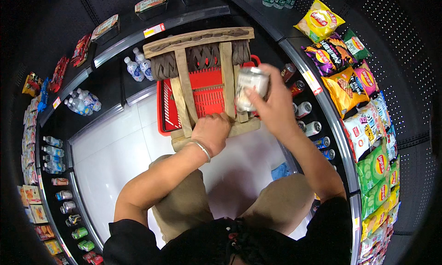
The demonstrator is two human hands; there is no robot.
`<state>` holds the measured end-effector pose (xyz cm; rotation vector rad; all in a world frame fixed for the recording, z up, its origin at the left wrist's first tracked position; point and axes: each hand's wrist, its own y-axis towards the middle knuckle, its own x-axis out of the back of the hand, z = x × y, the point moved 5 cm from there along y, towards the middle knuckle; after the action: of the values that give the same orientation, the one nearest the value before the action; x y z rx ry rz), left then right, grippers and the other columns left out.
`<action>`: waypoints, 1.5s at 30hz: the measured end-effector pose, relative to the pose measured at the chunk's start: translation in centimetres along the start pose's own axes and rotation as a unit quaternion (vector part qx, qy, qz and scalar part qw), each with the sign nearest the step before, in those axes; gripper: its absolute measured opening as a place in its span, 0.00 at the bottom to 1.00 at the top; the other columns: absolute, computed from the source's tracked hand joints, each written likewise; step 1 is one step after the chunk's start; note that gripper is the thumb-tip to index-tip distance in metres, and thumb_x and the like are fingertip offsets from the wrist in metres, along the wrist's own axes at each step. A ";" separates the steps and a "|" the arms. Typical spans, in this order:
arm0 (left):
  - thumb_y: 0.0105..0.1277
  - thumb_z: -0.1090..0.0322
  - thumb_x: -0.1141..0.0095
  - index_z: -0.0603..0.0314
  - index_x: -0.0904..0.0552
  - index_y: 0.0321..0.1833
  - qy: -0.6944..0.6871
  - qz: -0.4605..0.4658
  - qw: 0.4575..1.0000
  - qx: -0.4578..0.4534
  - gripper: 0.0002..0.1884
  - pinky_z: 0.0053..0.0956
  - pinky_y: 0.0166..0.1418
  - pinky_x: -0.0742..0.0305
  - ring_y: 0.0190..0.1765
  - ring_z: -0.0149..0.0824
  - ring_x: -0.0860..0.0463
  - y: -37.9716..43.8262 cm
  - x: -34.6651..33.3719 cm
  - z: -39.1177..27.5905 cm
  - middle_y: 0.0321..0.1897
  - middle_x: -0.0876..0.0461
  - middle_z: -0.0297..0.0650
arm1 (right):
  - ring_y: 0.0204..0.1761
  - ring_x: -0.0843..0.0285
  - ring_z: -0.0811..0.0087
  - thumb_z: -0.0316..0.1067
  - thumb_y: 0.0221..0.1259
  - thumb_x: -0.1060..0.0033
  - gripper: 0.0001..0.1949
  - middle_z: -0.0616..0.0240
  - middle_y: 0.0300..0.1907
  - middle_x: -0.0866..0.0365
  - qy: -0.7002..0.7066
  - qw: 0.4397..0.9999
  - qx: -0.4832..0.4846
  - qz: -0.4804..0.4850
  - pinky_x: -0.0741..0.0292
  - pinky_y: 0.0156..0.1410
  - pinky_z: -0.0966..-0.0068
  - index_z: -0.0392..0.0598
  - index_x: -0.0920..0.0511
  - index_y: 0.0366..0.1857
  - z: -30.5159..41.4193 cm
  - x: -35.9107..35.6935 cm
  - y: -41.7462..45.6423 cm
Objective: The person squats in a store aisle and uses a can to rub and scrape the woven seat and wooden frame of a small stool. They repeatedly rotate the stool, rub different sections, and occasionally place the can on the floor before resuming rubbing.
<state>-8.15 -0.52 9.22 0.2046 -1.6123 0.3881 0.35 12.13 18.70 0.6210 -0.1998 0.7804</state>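
My right hand (272,102) grips a silver and white drink can (252,88), raised beside a wooden folding stool (226,78) with dark woven straps. The fingers of my left hand (212,132) are closed on a wooden bar at the stool's near side; a silver bangle (202,151) circles that wrist. Under and behind the stool frame shows a red plastic shopping basket (160,109), partly hidden by the wood. What lies inside the basket cannot be made out.
Drink cans (312,127) stand on the lower right shelf, below chip bags (364,130). Water bottles (53,151) and more cans (67,207) line the left shelf. Bottles (134,69) and boxed foods (151,5) sit on the far shelves. My bent knees are over the tiled floor (114,144).
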 end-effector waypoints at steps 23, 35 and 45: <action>0.54 0.73 0.41 0.69 0.24 0.45 -0.073 -0.013 0.997 -0.008 0.15 0.39 0.46 0.17 0.44 0.49 0.13 0.7 0.3 0.6 0.39 0.16 0.53 | 0.52 0.22 0.68 0.34 0.66 0.36 0.24 0.56 0.52 0.22 0.048 0.995 -0.035 -0.084 0.25 0.60 0.70 0.40 0.32 0.62 -1.1 4.1 1.6; 0.39 0.76 0.35 0.67 0.30 0.42 -0.137 -0.164 0.970 -0.112 0.24 0.44 0.49 0.22 0.43 0.55 0.19 0.3 1.6 1.3 0.36 0.20 0.52 | 0.52 0.19 0.66 0.32 0.64 0.36 0.26 0.53 0.51 0.20 0.152 0.986 -0.026 -0.066 0.23 0.58 0.67 0.42 0.33 0.64 3.1 6.4 3.2; 0.34 0.76 0.34 0.69 0.29 0.47 -0.151 -0.228 0.945 -0.178 0.30 0.44 0.51 0.23 0.44 0.55 0.20 -0.6 2.7 0.5 0.39 0.22 0.51 | 0.52 0.20 0.65 0.33 0.58 0.30 0.31 0.51 0.52 0.21 0.100 0.994 0.033 -0.040 0.22 0.57 0.67 0.39 0.35 0.65 4.7 5.5 0.7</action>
<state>-8.61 -1.02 11.94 0.3637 -1.8399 -0.3060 3.97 13.03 24.97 0.6057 0.0342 0.7677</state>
